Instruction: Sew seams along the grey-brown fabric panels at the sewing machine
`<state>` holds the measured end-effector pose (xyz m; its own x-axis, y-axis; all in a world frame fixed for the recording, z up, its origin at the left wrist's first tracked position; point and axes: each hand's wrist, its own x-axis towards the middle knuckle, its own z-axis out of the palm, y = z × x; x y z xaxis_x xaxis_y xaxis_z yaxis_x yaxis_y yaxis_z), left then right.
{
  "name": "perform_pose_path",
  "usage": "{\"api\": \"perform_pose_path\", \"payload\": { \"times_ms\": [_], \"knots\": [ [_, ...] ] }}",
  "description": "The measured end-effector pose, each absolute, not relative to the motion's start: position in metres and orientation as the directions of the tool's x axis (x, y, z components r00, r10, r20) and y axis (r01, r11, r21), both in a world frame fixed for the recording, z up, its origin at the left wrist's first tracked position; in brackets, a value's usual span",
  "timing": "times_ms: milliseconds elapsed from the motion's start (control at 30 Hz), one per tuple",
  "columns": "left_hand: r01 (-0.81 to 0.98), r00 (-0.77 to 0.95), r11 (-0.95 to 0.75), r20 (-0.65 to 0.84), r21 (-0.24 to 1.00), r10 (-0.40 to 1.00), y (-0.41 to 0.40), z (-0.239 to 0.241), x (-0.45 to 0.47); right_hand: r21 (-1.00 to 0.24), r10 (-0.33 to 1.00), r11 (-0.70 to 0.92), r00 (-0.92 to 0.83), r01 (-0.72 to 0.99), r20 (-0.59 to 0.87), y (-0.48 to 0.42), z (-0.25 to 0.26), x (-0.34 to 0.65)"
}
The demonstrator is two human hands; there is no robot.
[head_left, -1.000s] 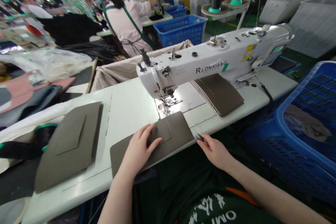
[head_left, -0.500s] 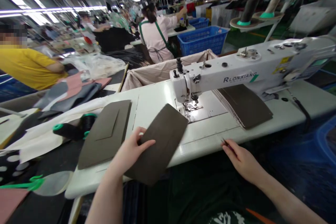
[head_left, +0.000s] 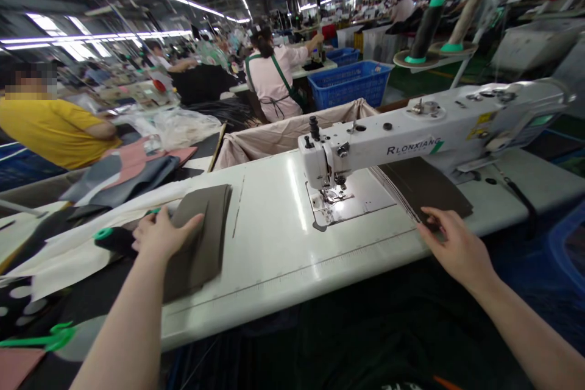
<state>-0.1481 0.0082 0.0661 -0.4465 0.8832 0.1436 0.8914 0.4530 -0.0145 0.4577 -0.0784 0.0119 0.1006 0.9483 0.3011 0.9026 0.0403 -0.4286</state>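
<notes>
My left hand (head_left: 164,234) rests on the left stack of grey-brown panels (head_left: 212,256), thumb and fingers spread across its upper part. Its far fingertips are partly hidden beside a black thread spool (head_left: 114,241). My right hand (head_left: 457,250) is at the near left corner of the right stack of grey-brown panels (head_left: 420,186), thumb and forefinger closed on the edge of a panel. Whether the small pointed tool is still in that hand cannot be made out. Between the stacks stands a white sewing machine (head_left: 365,140), its needle area lit.
The white table (head_left: 269,244) has a ruler line along its near edge. A cloth-lined bin (head_left: 283,134) lies behind it. Thread cones (head_left: 425,30) stand at the upper right. A person in yellow (head_left: 55,128) sits at left, another in pink (head_left: 274,79) ahead.
My left hand has carried the loose panel leftward onto the left stack and its fingers have spread. My right hand has moved right and up to the right stack's corner.
</notes>
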Motion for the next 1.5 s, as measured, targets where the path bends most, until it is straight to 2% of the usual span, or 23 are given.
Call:
{"api": "perform_pose_path", "payload": {
  "times_ms": [133,233,400,500,567,633,733,833,900,967,1033,1100,1167,1267,1333,1500],
  "knots": [
    [0.948,-0.31,0.31,0.014,-0.068,0.951,0.003,0.038,-0.118,-0.296,0.949,0.035,0.061,0.955,0.311,-0.067,0.015,0.464],
    [0.948,-0.311,0.306,-0.041,-0.085,0.95,-0.001,0.028,-0.125,-0.203,0.963,0.013,0.042,0.979,0.266,-0.06,0.01,0.469],
    [0.943,-0.317,0.318,0.021,-0.099,0.948,-0.007,0.031,-0.124,-0.169,0.958,0.065,-0.013,0.983,0.288,-0.061,0.003,0.479],
    [0.991,-0.132,0.13,0.123,0.023,0.984,-0.017,0.036,-0.074,-0.211,0.94,0.164,-0.088,0.964,0.328,-0.068,0.012,0.478],
    [0.972,0.06,-0.102,0.195,0.213,0.979,-0.026,0.038,-0.025,-0.249,0.931,0.255,-0.168,0.934,0.324,-0.078,0.023,0.465],
    [0.894,0.201,-0.251,0.167,0.372,0.965,-0.035,0.041,0.031,-0.31,0.92,0.364,-0.286,0.878,0.269,-0.093,0.035,0.437],
    [0.746,0.435,-0.445,0.144,0.495,0.889,-0.046,0.038,0.11,-0.455,0.838,0.522,-0.533,0.722,0.116,-0.121,0.043,0.379],
    [0.629,0.647,-0.61,0.109,0.482,0.754,-0.054,0.022,0.165,-0.594,0.704,0.585,-0.71,0.552,0.034,-0.141,0.039,0.334],
    [0.616,0.706,-0.664,0.077,0.424,0.704,-0.06,0.005,0.178,-0.701,0.626,0.567,-0.779,0.432,0.027,-0.14,0.034,0.322],
    [0.647,0.702,-0.669,0.057,0.365,0.71,-0.067,-0.009,0.173,-0.781,0.615,0.516,-0.786,0.351,0.053,-0.126,0.031,0.322],
    [0.708,0.649,-0.63,0.056,0.319,0.759,-0.076,-0.018,0.152,-0.795,0.686,0.488,-0.722,0.36,0.095,-0.098,0.027,0.328],
    [0.785,0.562,-0.554,0.058,0.278,0.825,-0.084,-0.019,0.127,-0.734,0.77,0.496,-0.625,0.464,0.126,-0.063,0.023,0.331],
    [0.853,0.464,-0.463,0.054,0.241,0.884,-0.09,-0.015,0.105,-0.611,0.814,0.511,-0.568,0.604,0.12,-0.028,0.016,0.327],
    [0.887,0.411,-0.407,0.03,0.219,0.911,-0.092,-0.006,0.086,-0.412,0.819,0.542,-0.571,0.732,0.062,0.01,0.005,0.315],
    [0.89,0.407,-0.399,0.01,0.22,0.913,-0.088,-0.002,0.082,-0.327,0.808,0.562,-0.589,0.76,0.02,0.023,-0.001,0.31],
    [0.88,0.436,-0.419,-0.028,0.224,0.9,-0.061,0.005,0.082,-0.291,0.817,0.549,-0.577,0.783,-0.011,0.026,-0.011,0.323]
  ]
}}
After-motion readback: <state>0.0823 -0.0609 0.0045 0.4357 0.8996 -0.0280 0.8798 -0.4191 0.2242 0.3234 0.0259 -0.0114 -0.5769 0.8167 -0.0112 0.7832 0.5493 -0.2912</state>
